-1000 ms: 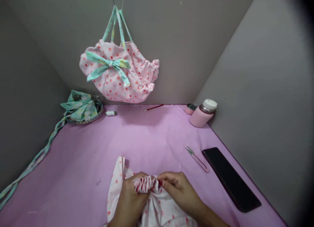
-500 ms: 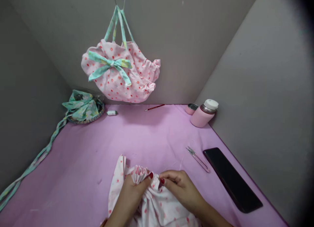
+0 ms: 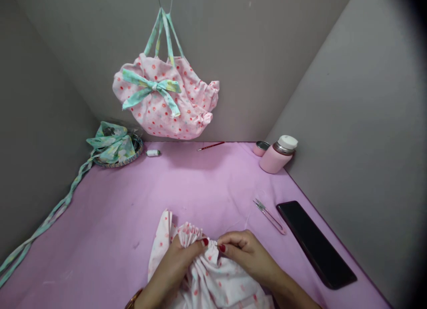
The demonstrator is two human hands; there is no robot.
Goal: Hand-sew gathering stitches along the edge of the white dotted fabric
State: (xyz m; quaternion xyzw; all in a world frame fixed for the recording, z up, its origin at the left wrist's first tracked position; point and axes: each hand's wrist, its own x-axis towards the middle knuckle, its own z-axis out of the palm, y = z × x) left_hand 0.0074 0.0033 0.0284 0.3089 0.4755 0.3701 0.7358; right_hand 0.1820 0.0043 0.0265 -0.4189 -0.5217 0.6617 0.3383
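White fabric with pink and red dots (image 3: pixel 213 278) lies at the front edge of the view, its upper edge bunched into small gathers. My left hand (image 3: pixel 183 259) is closed on those gathers, thumb on top; its other fingers are hidden under the cloth. Just to the right, my right hand (image 3: pixel 245 254) pinches at the gathered edge with thumb and forefinger; whatever small item sits between the fingertips is too small to make out. Pink-handled thread snips (image 3: pixel 269 216) lie to the right, beyond my right hand.
A dotted pink bag (image 3: pixel 173 100) hangs at the back wall. On the pink cloth (image 3: pixel 110 220) are a basket (image 3: pixel 125 161) with green fabric, a thread spool (image 3: pixel 153 153), a red pencil-like stick (image 3: pixel 211 146), a small tin (image 3: pixel 260 148), a pink bottle (image 3: pixel 276 158) and a black phone-like slab (image 3: pixel 315 244).
My left wrist has shifted slightly left, bringing a bracelet into view, and the gathered edge has turned a little. Both hands stay at the gathers.
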